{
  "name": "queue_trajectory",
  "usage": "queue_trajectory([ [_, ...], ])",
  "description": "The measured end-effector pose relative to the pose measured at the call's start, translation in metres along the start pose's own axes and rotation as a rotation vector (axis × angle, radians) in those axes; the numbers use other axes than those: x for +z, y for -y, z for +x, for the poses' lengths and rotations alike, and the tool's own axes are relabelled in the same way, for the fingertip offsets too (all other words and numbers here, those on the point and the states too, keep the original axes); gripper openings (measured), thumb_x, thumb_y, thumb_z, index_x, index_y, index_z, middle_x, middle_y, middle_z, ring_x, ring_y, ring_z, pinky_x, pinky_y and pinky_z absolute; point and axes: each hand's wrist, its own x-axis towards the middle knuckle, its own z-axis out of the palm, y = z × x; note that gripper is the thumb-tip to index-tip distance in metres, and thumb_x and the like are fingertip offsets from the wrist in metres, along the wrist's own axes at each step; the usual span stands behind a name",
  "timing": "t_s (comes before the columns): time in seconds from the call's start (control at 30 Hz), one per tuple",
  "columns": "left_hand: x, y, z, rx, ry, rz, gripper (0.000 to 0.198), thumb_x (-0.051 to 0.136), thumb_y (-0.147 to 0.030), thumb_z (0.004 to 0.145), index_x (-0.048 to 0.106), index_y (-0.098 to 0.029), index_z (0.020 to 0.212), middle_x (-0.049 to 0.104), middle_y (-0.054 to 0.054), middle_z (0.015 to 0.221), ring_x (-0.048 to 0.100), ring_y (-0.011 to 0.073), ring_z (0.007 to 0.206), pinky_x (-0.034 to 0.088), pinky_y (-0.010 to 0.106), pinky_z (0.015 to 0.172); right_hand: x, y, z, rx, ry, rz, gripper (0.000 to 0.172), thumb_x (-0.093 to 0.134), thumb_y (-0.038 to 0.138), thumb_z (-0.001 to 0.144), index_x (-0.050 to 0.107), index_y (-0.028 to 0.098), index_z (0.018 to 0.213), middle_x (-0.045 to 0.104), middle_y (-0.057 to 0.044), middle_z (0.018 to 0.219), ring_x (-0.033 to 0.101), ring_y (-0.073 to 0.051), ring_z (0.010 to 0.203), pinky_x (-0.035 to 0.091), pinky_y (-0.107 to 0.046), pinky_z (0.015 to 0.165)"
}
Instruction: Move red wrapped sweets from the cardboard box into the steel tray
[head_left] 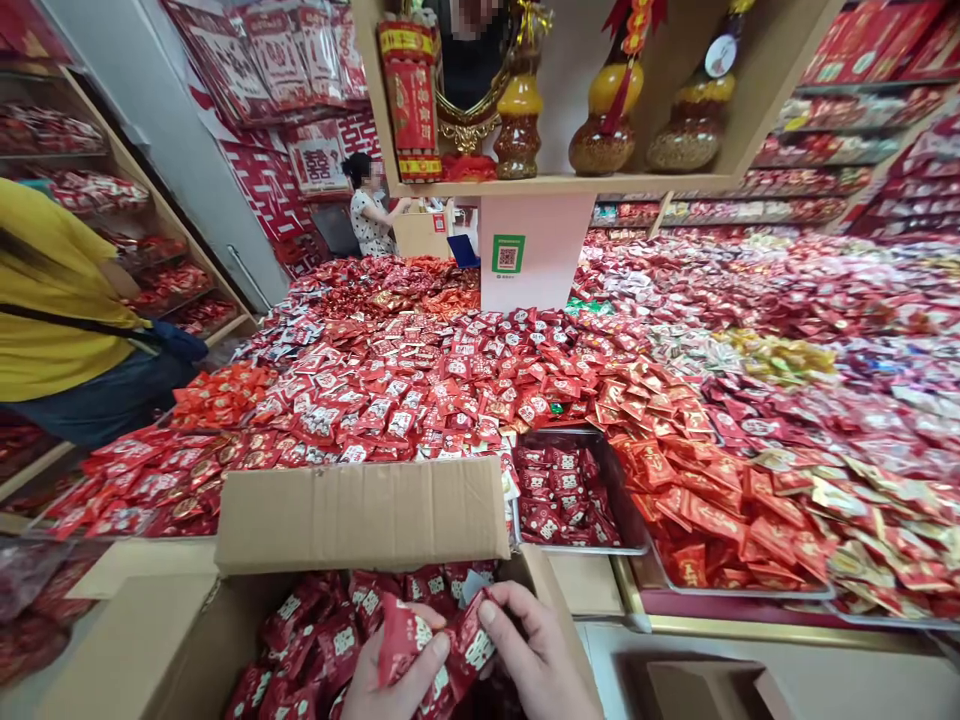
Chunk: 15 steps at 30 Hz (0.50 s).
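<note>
My left hand [396,692] and my right hand [534,652] are close together over the front of an open cardboard box [364,508]. Pinched in the left fingers is a small red candy packet [397,640] with white print. Thumb and fingers of the right hand grip another dark red candy packet [474,640], which nearly touches the first. Whether the two packets are joined, I cannot tell. Below and behind the hands, many similar packets [330,640] fill the box. A metal tray [626,535] beyond the box holds matching dark red packets.
Heaps of wrapped candies [360,390] cover the wide display. A shelf [555,184] with gourd-shaped bottles hangs above a white post [525,225]. At left stands a person in yellow [60,300]; another person [371,215] is at the back. A brown box [705,690] lies lower right.
</note>
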Motion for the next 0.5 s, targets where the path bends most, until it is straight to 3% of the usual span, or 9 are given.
queue_trajectory([
  [0.13, 0.005, -0.002, -0.001, 0.081, 0.017, 0.028, 0.015, 0.065, -0.033, 0.068, 0.061, -0.019, 0.064, 0.063, -0.001, 0.063, 0.057, 0.0165, 0.061, 0.047, 0.025, 0.063, -0.003, 0.0, -0.003, -0.015, -0.098, -0.018, 0.033, 0.051, 0.046, 0.082, 0.055, 0.017, 0.067, 0.046, 0.002, 0.064, 0.041, -0.01, 0.061, 0.039, -0.021, 0.059],
  [0.33, 0.016, -0.005, -0.005, 0.099, -0.046, -0.007, 0.014, 0.067, -0.031, 0.067, 0.059, -0.02, 0.063, 0.064, 0.0, 0.068, 0.058, 0.017, 0.066, 0.046, 0.024, 0.067, 0.003, 0.001, -0.005, 0.205, -0.096, 0.469, 0.031, 0.058, 0.049, 0.076, 0.059, 0.018, 0.077, 0.055, 0.0, 0.064, 0.05, -0.013, 0.056, 0.044, -0.025, 0.049],
  [0.5, 0.019, -0.004, -0.005, 0.083, -0.089, -0.037, 0.019, 0.065, -0.035, 0.068, 0.057, -0.021, 0.059, 0.062, -0.001, 0.064, 0.057, 0.0177, 0.062, 0.047, 0.024, 0.063, 0.006, -0.004, -0.007, 0.201, -0.075, 0.627, 0.03, 0.062, 0.05, 0.072, 0.06, 0.021, 0.08, 0.062, 0.0, 0.071, 0.057, -0.013, 0.062, 0.048, -0.027, 0.057],
])
